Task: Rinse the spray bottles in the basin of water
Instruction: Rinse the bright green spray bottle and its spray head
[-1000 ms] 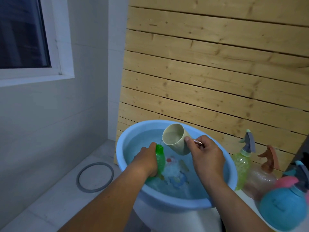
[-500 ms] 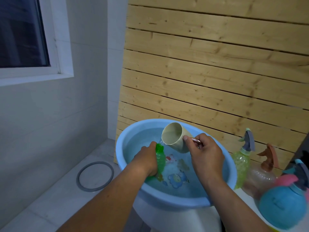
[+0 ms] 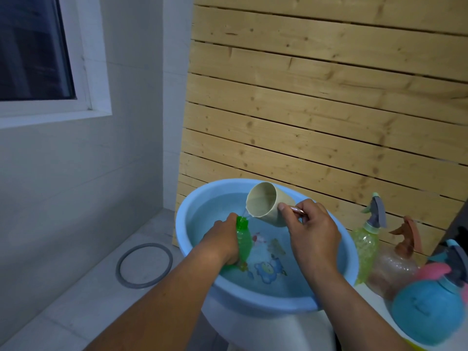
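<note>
Both hands clamped: left hand [image 3: 222,243] on green bottle [image 3: 243,243], right hand [image 3: 312,230] on cup [image 3: 266,202]; basin [image 3: 352,252] seemingly on white stand.

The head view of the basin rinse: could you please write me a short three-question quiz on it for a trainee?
1. True or false: the left hand holds the green bottle over the blue basin.
2. What does the right hand tip toward the bottle's open neck?
A) a kettle B) the beige cup C) a sponge
3. How many capped spray bottles stand right of the basin?

Key: 1 true. 2 B. 3 three: the light green sprayer, the pink sprayer and the round blue sprayer.
</note>
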The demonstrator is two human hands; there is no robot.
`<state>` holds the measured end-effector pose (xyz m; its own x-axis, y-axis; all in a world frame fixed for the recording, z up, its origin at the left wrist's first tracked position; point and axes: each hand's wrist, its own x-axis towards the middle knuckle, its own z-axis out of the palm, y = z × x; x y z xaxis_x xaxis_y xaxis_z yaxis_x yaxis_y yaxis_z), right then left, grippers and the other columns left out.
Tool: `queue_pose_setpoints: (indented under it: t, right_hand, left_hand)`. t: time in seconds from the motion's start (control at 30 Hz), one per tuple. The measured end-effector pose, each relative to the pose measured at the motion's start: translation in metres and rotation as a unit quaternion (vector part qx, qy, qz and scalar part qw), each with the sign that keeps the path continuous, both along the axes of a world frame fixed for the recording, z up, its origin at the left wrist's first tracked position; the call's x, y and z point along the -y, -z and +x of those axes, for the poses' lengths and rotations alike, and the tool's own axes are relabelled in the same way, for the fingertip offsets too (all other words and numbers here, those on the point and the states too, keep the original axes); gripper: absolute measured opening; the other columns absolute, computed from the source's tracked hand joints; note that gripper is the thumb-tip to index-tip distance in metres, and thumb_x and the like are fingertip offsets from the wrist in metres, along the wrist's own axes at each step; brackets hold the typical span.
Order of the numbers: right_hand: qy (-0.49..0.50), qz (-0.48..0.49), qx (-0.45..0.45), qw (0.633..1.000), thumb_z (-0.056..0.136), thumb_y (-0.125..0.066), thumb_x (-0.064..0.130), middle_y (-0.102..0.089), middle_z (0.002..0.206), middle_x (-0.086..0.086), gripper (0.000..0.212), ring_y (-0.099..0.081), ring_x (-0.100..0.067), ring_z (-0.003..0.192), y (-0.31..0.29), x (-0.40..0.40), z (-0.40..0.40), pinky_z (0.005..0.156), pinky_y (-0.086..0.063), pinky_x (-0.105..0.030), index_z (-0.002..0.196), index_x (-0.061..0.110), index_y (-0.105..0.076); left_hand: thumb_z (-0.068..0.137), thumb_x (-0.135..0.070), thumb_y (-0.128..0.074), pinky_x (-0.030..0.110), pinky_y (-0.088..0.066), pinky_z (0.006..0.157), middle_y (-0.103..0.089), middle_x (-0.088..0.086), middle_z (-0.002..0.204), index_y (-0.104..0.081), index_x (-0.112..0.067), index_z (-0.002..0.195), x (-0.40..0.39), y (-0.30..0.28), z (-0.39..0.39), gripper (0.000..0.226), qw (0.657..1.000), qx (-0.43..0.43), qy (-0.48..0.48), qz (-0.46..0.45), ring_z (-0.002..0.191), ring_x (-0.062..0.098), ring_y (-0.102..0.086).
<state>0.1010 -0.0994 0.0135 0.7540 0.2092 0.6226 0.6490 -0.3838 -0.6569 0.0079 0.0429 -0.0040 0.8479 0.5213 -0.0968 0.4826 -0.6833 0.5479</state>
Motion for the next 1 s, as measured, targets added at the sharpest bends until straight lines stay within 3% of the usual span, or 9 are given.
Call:
queue_pose_setpoints:
  t: [0.5, 1.0]
  right_hand:
    - [0.000, -0.007, 0.027, 1.000, 0.084, -0.070, 0.042, -0.053, 0.073, 0.006, 0.030, -0.054, -0.020, 0.071, 0.0005, -0.0003, -0.0018, 0.062, -0.044, -0.038, 0.066, 0.024, -0.052]
    - [0.007, -0.025, 0.056, 0.998, 0.084, -0.068, 0.045, -0.049, 0.072, 0.007, 0.030, -0.050, -0.017, 0.070, 0.0010, 0.0001, -0.0027, 0.056, -0.038, -0.032, 0.067, 0.025, -0.053]
  left_hand:
    - [0.070, -0.011, -0.084, 0.040, -0.050, 0.092, -0.054, 0.009, 0.119, -0.035, -0.022, 0.132, 0.0008, -0.0017, -0.0017, 0.079, 1.000, 0.000, 0.003, -0.004, 0.108, 0.028, -0.056]
    - [0.069, -0.012, -0.084, 0.037, -0.050, 0.087, -0.055, 0.008, 0.117, -0.035, -0.021, 0.131, 0.0006, -0.0007, -0.0021, 0.079, 1.000, 0.000, 0.006, -0.004, 0.106, 0.026, -0.055]
